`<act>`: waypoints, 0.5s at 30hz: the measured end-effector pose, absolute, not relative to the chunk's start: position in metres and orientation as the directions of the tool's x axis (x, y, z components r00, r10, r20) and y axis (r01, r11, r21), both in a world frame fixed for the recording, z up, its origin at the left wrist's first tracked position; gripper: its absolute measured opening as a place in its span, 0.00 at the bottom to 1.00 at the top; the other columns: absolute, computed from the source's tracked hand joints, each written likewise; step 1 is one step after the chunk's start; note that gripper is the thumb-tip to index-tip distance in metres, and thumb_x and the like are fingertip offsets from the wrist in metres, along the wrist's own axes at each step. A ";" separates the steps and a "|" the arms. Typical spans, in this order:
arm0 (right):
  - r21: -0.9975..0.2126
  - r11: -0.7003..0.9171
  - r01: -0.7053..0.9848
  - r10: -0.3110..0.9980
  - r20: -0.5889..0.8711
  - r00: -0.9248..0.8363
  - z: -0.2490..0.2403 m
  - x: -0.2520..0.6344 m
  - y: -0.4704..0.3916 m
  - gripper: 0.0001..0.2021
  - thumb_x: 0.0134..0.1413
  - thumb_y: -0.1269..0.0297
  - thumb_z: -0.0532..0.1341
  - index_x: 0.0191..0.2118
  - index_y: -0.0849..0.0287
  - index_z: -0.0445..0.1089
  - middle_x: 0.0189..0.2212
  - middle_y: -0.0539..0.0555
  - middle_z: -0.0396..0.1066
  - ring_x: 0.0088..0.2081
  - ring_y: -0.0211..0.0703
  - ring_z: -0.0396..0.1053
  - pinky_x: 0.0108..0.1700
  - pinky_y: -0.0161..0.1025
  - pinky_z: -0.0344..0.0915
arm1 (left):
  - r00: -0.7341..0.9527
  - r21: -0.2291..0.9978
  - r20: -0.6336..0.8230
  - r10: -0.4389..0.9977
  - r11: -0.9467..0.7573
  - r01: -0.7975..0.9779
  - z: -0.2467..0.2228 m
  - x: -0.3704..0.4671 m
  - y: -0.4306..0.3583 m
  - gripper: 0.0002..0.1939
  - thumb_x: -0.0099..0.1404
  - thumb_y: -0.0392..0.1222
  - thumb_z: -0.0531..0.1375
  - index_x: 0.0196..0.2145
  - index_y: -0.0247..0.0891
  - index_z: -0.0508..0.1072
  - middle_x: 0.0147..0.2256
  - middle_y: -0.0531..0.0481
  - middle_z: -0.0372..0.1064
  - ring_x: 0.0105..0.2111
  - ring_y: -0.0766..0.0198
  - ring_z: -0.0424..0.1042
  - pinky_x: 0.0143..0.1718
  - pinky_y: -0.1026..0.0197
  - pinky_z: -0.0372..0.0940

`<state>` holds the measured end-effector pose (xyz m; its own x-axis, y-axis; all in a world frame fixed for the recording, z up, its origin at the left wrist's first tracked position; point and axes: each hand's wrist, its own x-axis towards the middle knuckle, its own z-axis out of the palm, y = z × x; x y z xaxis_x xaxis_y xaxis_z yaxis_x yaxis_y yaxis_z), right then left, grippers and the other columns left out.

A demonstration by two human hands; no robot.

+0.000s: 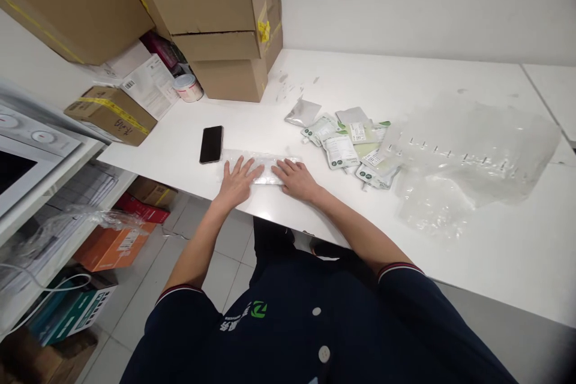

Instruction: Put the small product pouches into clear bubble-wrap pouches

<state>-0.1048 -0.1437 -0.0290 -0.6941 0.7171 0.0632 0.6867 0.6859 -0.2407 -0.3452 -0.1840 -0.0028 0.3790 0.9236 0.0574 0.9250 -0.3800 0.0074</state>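
Clear plastic is lying as a flat packet (265,175) at the near edge of the white table (310,75), and both bare hands are pressing down on it. The left hand (237,183) is resting on its left part with the fingers spread apart, while the right hand (294,177) is covering its right part, its fingers also apart and pointing left. Neither hand is pinching anything between finger and thumb. A dark phone (211,144) is lying just left of the packet. To the right, green-and-white pouches (341,151) are overlapping in a loose pile, with a silver pouch (303,113) sitting at its far left. Farther right, crumpled clear sheeting (477,138) is spreading over the table. Stacked cardboard boxes (209,3) are standing at the far left, and a round tin (188,89) is sitting beside them.
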 end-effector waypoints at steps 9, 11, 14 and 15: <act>-0.442 0.429 0.788 0.897 0.103 -0.430 -0.026 -0.128 -0.171 0.29 0.67 0.62 0.45 0.70 0.62 0.47 0.70 0.63 0.48 0.67 0.58 0.50 0.61 0.58 0.54 | -0.266 0.892 0.070 0.961 0.059 0.449 -0.008 -0.312 -0.138 0.23 0.61 0.33 0.55 0.54 0.37 0.72 0.53 0.43 0.73 0.58 0.51 0.67 0.61 0.49 0.59; -0.483 0.344 0.805 0.938 0.134 -0.321 -0.028 -0.138 -0.177 0.29 0.67 0.60 0.45 0.71 0.61 0.47 0.70 0.63 0.46 0.67 0.59 0.49 0.61 0.60 0.54 | -0.306 0.991 -0.063 0.950 0.096 0.093 -0.017 -0.288 -0.140 0.18 0.63 0.36 0.52 0.49 0.34 0.73 0.46 0.42 0.76 0.52 0.55 0.72 0.55 0.54 0.64; -0.518 0.254 0.817 0.967 0.142 -0.211 -0.026 -0.150 -0.177 0.30 0.66 0.58 0.46 0.71 0.58 0.46 0.70 0.64 0.46 0.66 0.63 0.50 0.60 0.63 0.55 | -0.155 0.977 -0.145 0.977 0.116 -0.178 -0.028 -0.261 -0.156 0.15 0.63 0.40 0.53 0.44 0.35 0.73 0.43 0.43 0.77 0.45 0.59 0.76 0.48 0.57 0.69; -0.522 0.233 0.820 0.972 0.125 -0.197 -0.025 -0.154 -0.175 0.30 0.66 0.58 0.47 0.71 0.58 0.46 0.70 0.65 0.46 0.66 0.64 0.51 0.60 0.64 0.55 | -0.098 0.955 -0.154 0.983 0.123 -0.271 -0.030 -0.257 -0.161 0.15 0.63 0.43 0.54 0.44 0.36 0.73 0.44 0.44 0.76 0.44 0.60 0.76 0.48 0.58 0.69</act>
